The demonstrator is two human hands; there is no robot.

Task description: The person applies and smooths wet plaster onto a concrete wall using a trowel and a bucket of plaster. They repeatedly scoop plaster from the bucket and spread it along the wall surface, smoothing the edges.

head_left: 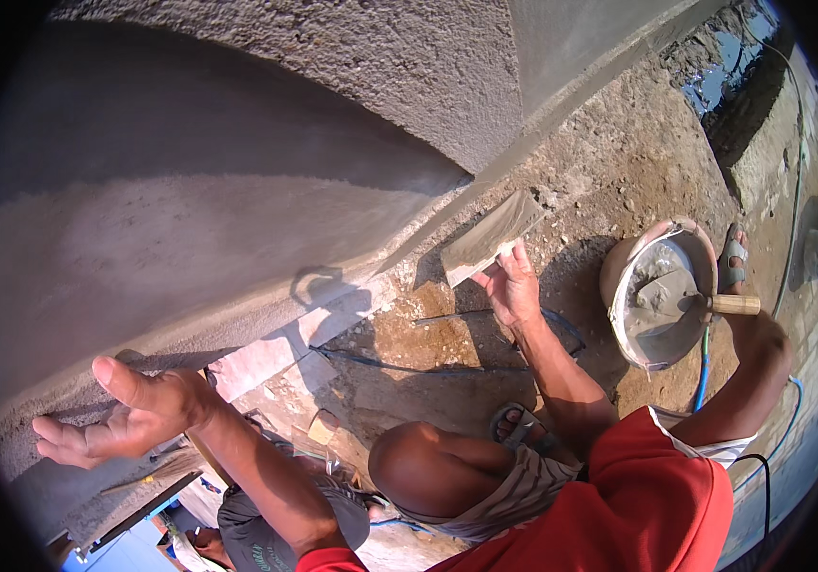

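My left hand (132, 410) is raised at the left, in front of the lower part of the grey wall (199, 219). Its thumb and fingers are apart and nothing is in it. My right hand (512, 284) grips the near end of a flat rectangular plate (493, 234) smeared with grey mortar, held just off the wall's foot. Any handle on the plate is hidden. To the right of it stands a bucket (619, 324) with wet grey mortar inside. A trowel (735, 304) with a wooden handle rests across the bucket's rim, its blade in the mortar.
Rough, unsmoothed plaster (399, 76) covers the wall's upper part. Dark cable (399, 366) and blue hose (702, 377) cross the rubble-strewn ground. Another person in a dark shirt (256, 534) is close at lower left. A muddy water channel (728, 71) lies at far right.
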